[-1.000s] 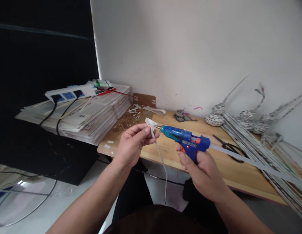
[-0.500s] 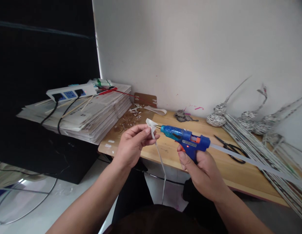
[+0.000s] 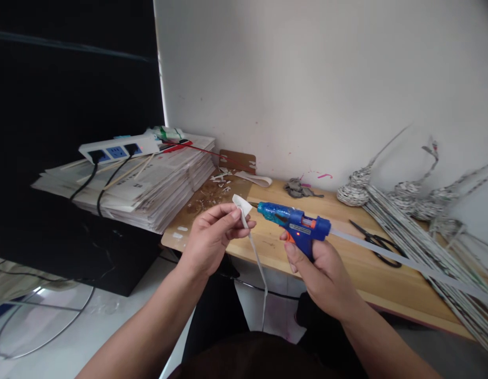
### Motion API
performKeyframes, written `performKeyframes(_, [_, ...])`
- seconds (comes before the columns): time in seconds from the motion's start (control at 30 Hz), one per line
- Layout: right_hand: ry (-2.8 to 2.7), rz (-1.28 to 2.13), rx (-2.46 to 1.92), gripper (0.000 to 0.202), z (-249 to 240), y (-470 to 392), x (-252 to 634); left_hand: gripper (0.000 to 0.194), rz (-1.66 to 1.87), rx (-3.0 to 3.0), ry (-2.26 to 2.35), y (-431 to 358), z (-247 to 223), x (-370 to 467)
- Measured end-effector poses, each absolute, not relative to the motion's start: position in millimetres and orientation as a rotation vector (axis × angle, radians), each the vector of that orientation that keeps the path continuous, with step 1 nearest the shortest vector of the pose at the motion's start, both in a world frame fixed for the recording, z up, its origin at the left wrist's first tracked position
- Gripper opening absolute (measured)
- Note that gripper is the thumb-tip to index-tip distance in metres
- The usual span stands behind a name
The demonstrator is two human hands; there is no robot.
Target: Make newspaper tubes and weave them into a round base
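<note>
Between thumb and fingers, my left hand (image 3: 216,231) pinches a small white paper piece (image 3: 243,204) above the front of the table. A thin white strip (image 3: 258,263) hangs down from that hand past the table edge. My right hand (image 3: 317,268) is wrapped round the handle of a blue hot glue gun (image 3: 293,221), a finger by its orange trigger. The metal nozzle points left, its tip at the right edge of the paper piece; whether they touch I cannot tell. A long whitish glue stick (image 3: 386,252) runs out of the gun's back.
Stacked newspapers (image 3: 176,184) at left carry a power strip (image 3: 120,149) with black cords. On the wooden table (image 3: 263,237) lie scissors (image 3: 380,245), rolled paper sticks (image 3: 413,242), a grey rag (image 3: 299,188) and paper scraps. Woven paper shapes (image 3: 352,190) stand along the wall.
The glue gun and my right hand have shifted slightly left. The white paper piece has turned a little, showing more of its flat face. The view has moved slightly.
</note>
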State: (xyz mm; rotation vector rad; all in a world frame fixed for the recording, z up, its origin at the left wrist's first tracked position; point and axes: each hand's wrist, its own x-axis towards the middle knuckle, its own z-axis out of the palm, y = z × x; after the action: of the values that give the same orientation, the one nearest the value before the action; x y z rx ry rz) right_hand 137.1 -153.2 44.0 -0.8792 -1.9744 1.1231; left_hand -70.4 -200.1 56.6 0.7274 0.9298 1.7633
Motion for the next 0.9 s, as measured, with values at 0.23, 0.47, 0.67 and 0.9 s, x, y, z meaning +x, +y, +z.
performKeyframes(0.23, [-1.499,1.934,-0.758,0.030,43.2,-135.7,114.1,0.018,1.873,0.649,1.034,-220.3,51.2,-94.2])
performKeyframes(0.47, [-1.207,2.347,-0.574,0.041,33.8,-113.4,91.7,0.013,2.088,0.536,1.109,-246.2,49.5,-128.2])
performKeyframes(0.67, [-1.265,2.406,-0.521,0.040,24.7,-108.5,73.4,0.006,2.198,0.507,1.137,-266.2,59.0,-147.1])
performKeyframes(0.9, [-1.302,2.437,-0.453,0.035,10.8,-93.6,52.6,0.014,2.274,0.395,1.184,-270.9,64.7,-153.7])
